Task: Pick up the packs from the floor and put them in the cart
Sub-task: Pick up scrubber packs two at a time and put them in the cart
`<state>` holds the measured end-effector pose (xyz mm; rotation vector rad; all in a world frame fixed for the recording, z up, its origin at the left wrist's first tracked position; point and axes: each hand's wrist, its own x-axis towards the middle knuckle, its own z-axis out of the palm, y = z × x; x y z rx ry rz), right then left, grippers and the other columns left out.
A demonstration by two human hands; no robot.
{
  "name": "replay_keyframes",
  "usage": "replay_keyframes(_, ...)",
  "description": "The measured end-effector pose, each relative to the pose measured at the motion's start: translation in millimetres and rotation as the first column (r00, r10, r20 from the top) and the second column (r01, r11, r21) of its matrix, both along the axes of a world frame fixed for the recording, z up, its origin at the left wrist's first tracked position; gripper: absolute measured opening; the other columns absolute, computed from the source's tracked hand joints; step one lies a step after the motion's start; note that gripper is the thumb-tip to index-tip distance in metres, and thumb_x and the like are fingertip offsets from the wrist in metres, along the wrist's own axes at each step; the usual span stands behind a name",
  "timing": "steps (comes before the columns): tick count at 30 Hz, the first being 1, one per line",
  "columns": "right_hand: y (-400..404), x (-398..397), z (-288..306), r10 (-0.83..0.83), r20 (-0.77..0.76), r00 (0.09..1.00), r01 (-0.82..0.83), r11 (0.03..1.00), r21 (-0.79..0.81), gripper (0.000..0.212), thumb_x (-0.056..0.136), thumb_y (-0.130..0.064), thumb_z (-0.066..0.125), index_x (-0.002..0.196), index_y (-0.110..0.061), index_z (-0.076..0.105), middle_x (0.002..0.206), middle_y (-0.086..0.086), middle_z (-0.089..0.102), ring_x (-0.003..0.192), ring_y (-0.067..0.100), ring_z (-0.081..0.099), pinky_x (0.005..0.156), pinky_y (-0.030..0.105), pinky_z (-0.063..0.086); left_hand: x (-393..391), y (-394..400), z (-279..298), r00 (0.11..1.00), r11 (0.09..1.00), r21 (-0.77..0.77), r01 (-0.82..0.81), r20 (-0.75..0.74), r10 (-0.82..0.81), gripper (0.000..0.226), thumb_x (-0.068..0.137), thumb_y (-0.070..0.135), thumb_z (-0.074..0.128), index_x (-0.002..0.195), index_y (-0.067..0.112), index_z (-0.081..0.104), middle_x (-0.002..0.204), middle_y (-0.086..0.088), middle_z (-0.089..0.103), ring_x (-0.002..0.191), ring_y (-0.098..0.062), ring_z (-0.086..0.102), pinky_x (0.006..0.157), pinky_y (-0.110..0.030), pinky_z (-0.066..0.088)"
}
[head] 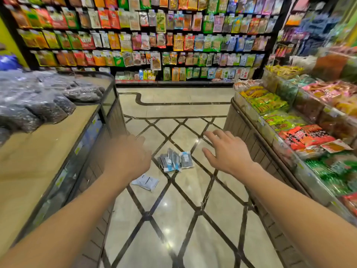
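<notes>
Several dark packs with blue-white labels lie bunched together on the tiled floor in the middle of the aisle. One white pack lies apart, nearer to me and to the left. My left hand hovers above and left of the packs, blurred, fingers loosely apart, holding nothing. My right hand is stretched out to the right of the pile, fingers spread, empty. Both hands are well above the floor. No cart is in view.
A wooden display counter with grey bagged goods stands on the left. A stepped snack display lines the right. A wall of hanging snack packets closes the aisle's far end. The glossy floor has dark diagonal lines.
</notes>
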<state>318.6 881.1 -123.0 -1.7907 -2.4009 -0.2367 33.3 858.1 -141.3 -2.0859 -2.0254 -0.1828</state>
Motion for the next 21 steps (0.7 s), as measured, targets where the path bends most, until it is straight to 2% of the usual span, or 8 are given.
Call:
replay_keyframes(3, 44.2, -6.8, -0.4, -0.028, -0.009, 1.000, 0.028, 1.000, 0.003, 0.057, 0.102, -0.052, 0.048, 0.152, -0.024, 0.045, 0.140, 0.006, 0.060, 0.123, 0.032, 0.058, 0.091, 0.044, 0.053, -8.5, 50.4, -1.7, 1.000, 1.000, 0.000, 0.011, 0.008, -0.011, 0.069, 0.087, 0.056, 0.029, 0.133, 0.018, 0.062, 0.122, -0.008, 0.069, 0.118, -0.033, 0.058, 0.096, -0.046, 0.040)
replay_keyframes(6, 84.1, -11.9, -0.8, -0.052, -0.017, 0.998, 0.052, 0.999, -0.012, 0.057, 0.102, -0.052, 0.048, 0.151, -0.025, 0.045, 0.140, 0.006, 0.060, 0.126, 0.032, 0.057, 0.093, 0.045, 0.053, -12.0, 93.8, -5.1, 1.000, 1.000, -0.010, 0.013, 0.017, -0.013, 0.068, 0.088, 0.056, 0.029, 0.137, 0.020, 0.060, 0.127, -0.007, 0.067, 0.121, -0.032, 0.057, 0.097, -0.045, 0.040)
replay_keyframes(16, 213.2, -8.9, -29.6, -0.077, -0.007, 0.997, 0.076, 0.994, -0.080, 0.059, 0.102, -0.054, 0.044, 0.154, -0.026, 0.041, 0.143, 0.006, 0.057, 0.127, 0.032, 0.057, 0.094, 0.044, 0.053, -2.4, 230.0, -29.8, 0.999, 0.995, -0.094, 0.031, -0.035, -0.034, 0.060, 0.096, 0.055, 0.032, 0.141, 0.021, 0.055, 0.132, -0.007, 0.064, 0.125, -0.030, 0.054, 0.102, -0.046, 0.039)
replay_keyframes(21, 299.9, 1.8, -47.4, -0.065, -0.012, 0.998, 0.063, 0.992, -0.113, 0.061, 0.103, -0.055, 0.043, 0.156, -0.026, 0.037, 0.147, 0.006, 0.054, 0.132, 0.030, 0.054, 0.098, 0.046, 0.053, 18.2, 314.2, -39.7, 0.998, 0.993, -0.111, 0.026, -0.060, -0.033, 0.057, 0.097, 0.054, 0.040, 0.141, 0.021, 0.054, 0.132, -0.006, 0.063, 0.125, -0.029, 0.054, 0.103, -0.046, 0.038)
